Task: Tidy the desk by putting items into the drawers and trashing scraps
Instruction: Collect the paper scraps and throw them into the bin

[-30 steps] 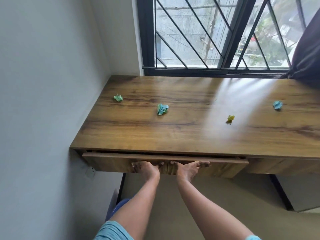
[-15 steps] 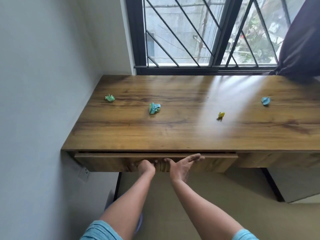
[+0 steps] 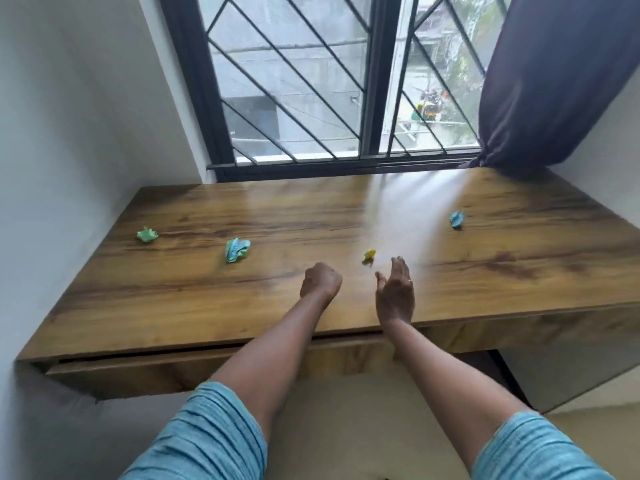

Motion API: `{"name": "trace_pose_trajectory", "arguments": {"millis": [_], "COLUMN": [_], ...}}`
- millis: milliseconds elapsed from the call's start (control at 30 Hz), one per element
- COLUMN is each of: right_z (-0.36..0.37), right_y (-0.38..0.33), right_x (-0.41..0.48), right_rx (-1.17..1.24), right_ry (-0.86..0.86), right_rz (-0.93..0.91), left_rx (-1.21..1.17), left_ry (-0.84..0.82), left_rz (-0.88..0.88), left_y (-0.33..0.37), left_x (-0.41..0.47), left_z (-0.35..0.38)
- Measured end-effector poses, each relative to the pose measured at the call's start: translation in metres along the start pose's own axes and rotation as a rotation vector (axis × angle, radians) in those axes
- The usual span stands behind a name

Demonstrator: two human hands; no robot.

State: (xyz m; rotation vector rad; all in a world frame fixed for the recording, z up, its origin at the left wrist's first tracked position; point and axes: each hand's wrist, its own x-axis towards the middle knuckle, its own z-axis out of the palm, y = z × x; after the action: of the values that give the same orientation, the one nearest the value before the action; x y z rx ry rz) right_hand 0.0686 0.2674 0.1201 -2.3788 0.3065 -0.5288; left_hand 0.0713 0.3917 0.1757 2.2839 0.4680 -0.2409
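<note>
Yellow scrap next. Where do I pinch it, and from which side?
Pinch the yellow scrap across its crumpled body from above, bringing the right hand in from the near right. It is a small loose lump on the flat desk, with no handle.

left hand (image 3: pixel 320 279) – fist, holding nothing | right hand (image 3: pixel 395 292) – fingers straight, palm inward

Home rm: wood desk (image 3: pixel 311 299), barred window (image 3: pixel 311 81), curtain (image 3: pixel 554 71).
</note>
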Motion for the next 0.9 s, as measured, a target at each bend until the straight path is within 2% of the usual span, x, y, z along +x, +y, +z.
{"name": "trace_pose_trajectory", "arguments": {"millis": [167,333,500,700,900], "right_z": [-0.035,-0.047,-0.036,-0.011,0.009], "right_y": [0.061,0.107,0.129,0.140,0.121], "right_x": [0.090,0.171,0.228,0.272,0.263], "right_rx": [-0.135,-0.311,-0.409,-0.422,-0.316], "right_ry": [-0.019,-0.156,-0.279,-0.376,-0.356], "right_rz": [0.026,0.098,0.029,-0.067,-0.041], "left_rx": [0.151,0.266,0.385,0.178,0.149], "left_ry": [0.035,0.087,0.135,0.281,0.341], "left_rz": [-0.046,-0.082,-0.074,-0.131,-0.116], "left_y": [0.043,0.070,0.080,0.072,0.068], "left_x": [0.030,0.058,0.073,0.081,0.072], "left_z": [0.041,0.072,0.088,0.092,0.086]}}
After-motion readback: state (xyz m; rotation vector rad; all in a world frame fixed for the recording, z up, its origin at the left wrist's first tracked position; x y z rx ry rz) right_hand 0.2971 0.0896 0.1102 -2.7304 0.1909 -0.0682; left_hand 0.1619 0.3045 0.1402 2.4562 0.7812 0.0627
